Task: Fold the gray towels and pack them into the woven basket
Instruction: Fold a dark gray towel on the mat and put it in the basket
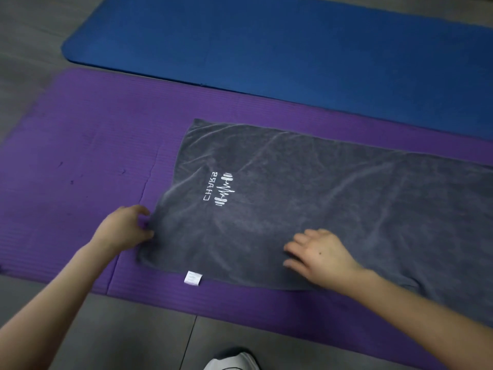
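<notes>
- The gray towel (306, 188) is spread open in a single layer on the purple exercise mat (80, 156), which gives it a clean, flat bed for folding; its right end runs out of view.
- The towel's left short edge is gripped near the near corner by the left hand (124, 227). The fingers are curled and the cloth looks bunched between thumb and fingers, probably so that this end can be lifted and carried over.
- The right hand (320, 255) is laid flat on the towel close to its near edge, fingers straight and spread. This is judged to be for pinning or smoothing the cloth so that it does not slide while the other end is handled.
- The two hands are held well apart, one at the end and one on the body of the towel.
- Shallow creases are seen across the towel, and no fold has yet been made in the visible part.
- The white embroidered logo (220, 189) is turned face up, and a white care label (193, 278) sticks out past the near edge onto the mat.
- A blue exercise mat (266, 44) lies beyond the purple one, on a gray floor (133, 329).
- A white shoe (232, 361) is seen at the bottom edge.
- The woven basket is not in view, so packing is judged to be some way off.
</notes>
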`<control>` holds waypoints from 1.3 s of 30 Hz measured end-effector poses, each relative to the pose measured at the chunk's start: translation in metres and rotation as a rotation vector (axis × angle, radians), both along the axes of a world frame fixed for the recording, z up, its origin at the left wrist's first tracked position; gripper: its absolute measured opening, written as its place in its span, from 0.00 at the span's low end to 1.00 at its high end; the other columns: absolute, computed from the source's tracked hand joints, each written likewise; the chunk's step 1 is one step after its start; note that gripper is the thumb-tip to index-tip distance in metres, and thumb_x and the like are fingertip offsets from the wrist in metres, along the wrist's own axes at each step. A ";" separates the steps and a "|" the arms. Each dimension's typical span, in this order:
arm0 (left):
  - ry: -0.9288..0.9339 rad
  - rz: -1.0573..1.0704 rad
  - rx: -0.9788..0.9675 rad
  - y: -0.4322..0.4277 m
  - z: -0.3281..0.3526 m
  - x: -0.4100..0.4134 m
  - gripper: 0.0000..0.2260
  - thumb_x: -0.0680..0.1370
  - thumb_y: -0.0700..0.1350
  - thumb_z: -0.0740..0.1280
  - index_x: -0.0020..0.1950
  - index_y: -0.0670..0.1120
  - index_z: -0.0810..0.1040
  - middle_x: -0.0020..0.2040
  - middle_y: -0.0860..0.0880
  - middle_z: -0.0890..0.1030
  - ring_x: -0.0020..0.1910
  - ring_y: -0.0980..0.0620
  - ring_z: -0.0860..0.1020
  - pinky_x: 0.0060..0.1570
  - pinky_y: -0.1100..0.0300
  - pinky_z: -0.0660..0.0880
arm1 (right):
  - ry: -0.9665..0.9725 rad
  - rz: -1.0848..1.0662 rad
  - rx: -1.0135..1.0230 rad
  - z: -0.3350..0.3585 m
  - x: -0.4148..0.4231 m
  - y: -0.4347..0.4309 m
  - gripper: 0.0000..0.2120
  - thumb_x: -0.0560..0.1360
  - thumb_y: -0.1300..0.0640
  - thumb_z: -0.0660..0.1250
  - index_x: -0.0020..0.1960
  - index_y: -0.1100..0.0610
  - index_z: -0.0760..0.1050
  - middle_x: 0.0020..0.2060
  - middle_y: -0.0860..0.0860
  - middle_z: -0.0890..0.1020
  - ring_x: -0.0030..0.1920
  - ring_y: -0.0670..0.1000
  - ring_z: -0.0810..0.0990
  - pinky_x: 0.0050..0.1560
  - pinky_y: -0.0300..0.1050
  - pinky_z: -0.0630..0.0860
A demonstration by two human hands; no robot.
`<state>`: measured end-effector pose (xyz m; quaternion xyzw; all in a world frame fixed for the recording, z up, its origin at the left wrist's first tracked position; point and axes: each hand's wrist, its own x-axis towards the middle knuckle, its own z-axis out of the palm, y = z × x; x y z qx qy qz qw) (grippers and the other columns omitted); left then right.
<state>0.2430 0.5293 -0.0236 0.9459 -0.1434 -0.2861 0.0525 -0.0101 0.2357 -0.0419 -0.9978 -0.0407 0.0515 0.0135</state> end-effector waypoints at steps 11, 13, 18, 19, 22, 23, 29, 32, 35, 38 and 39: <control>-0.165 -0.689 -0.003 -0.060 -0.042 -0.008 0.43 0.63 0.75 0.39 0.76 0.58 0.46 0.78 0.50 0.47 0.77 0.46 0.47 0.74 0.50 0.49 | 0.257 -0.048 0.473 -0.012 -0.023 0.013 0.22 0.72 0.66 0.66 0.65 0.53 0.73 0.52 0.49 0.77 0.48 0.48 0.79 0.47 0.34 0.75; -0.116 -0.677 0.059 -0.056 -0.046 -0.001 0.46 0.56 0.80 0.34 0.71 0.63 0.35 0.75 0.55 0.37 0.76 0.48 0.41 0.75 0.51 0.45 | 0.286 -0.139 0.654 -0.007 -0.023 0.011 0.20 0.77 0.63 0.61 0.68 0.53 0.71 0.58 0.47 0.76 0.55 0.43 0.75 0.56 0.26 0.66; -0.095 -0.446 -0.167 -0.072 -0.020 0.012 0.33 0.66 0.71 0.57 0.67 0.58 0.72 0.72 0.53 0.67 0.71 0.49 0.66 0.65 0.56 0.65 | 0.107 -0.145 0.498 -0.008 0.001 0.000 0.16 0.76 0.55 0.57 0.60 0.52 0.76 0.52 0.47 0.81 0.49 0.48 0.81 0.49 0.39 0.77; -0.211 -0.413 -0.263 -0.079 -0.016 0.015 0.29 0.68 0.69 0.55 0.60 0.55 0.79 0.64 0.52 0.76 0.64 0.48 0.73 0.59 0.56 0.69 | 0.035 -0.143 0.428 -0.011 0.013 -0.004 0.15 0.75 0.53 0.57 0.57 0.52 0.78 0.49 0.47 0.82 0.47 0.50 0.82 0.45 0.40 0.79; -0.401 -0.424 -0.394 -0.105 -0.017 0.034 0.29 0.72 0.60 0.49 0.58 0.44 0.79 0.57 0.44 0.80 0.57 0.41 0.77 0.56 0.52 0.72 | -0.078 -0.235 0.291 -0.016 0.065 -0.020 0.19 0.74 0.49 0.56 0.55 0.54 0.80 0.51 0.52 0.83 0.49 0.55 0.82 0.46 0.47 0.81; -0.398 -0.421 -0.399 -0.114 -0.023 0.043 0.27 0.75 0.57 0.51 0.62 0.42 0.77 0.61 0.42 0.78 0.62 0.40 0.75 0.61 0.51 0.69 | -0.080 -0.279 0.262 -0.018 0.082 -0.026 0.20 0.74 0.47 0.55 0.56 0.55 0.80 0.53 0.54 0.82 0.52 0.56 0.82 0.49 0.51 0.80; -0.361 -0.360 -0.376 -0.175 -0.056 0.073 0.24 0.82 0.51 0.54 0.76 0.43 0.57 0.76 0.45 0.58 0.76 0.43 0.50 0.74 0.53 0.50 | 0.041 -0.596 0.123 -0.036 0.153 -0.063 0.38 0.71 0.34 0.38 0.75 0.49 0.59 0.75 0.56 0.60 0.76 0.57 0.54 0.73 0.59 0.49; -0.338 -0.366 -0.256 -0.191 -0.072 0.091 0.25 0.82 0.56 0.49 0.77 0.48 0.52 0.78 0.47 0.52 0.77 0.45 0.46 0.75 0.52 0.45 | 0.126 -0.587 0.054 -0.047 0.171 -0.073 0.42 0.67 0.30 0.30 0.77 0.45 0.47 0.77 0.56 0.48 0.77 0.57 0.43 0.74 0.61 0.41; -0.403 -0.384 -0.172 -0.196 -0.085 0.107 0.27 0.80 0.60 0.46 0.77 0.51 0.49 0.78 0.48 0.49 0.77 0.46 0.45 0.74 0.51 0.41 | 0.150 -0.540 0.001 -0.058 0.187 -0.076 0.42 0.67 0.27 0.28 0.77 0.45 0.42 0.76 0.58 0.42 0.76 0.59 0.37 0.72 0.64 0.37; -0.441 -0.397 -0.167 -0.197 -0.090 0.120 0.28 0.80 0.62 0.45 0.77 0.52 0.49 0.78 0.48 0.49 0.77 0.46 0.45 0.74 0.50 0.41 | 0.138 -0.532 -0.023 -0.063 0.196 -0.079 0.41 0.68 0.29 0.26 0.77 0.45 0.40 0.76 0.58 0.40 0.75 0.59 0.36 0.72 0.66 0.37; -0.445 -0.407 -0.171 -0.196 -0.090 0.122 0.29 0.80 0.63 0.44 0.77 0.51 0.50 0.78 0.48 0.49 0.77 0.46 0.45 0.74 0.50 0.41 | 0.136 -0.529 -0.020 -0.063 0.197 -0.079 0.41 0.68 0.29 0.26 0.77 0.45 0.40 0.76 0.58 0.40 0.75 0.59 0.35 0.72 0.66 0.36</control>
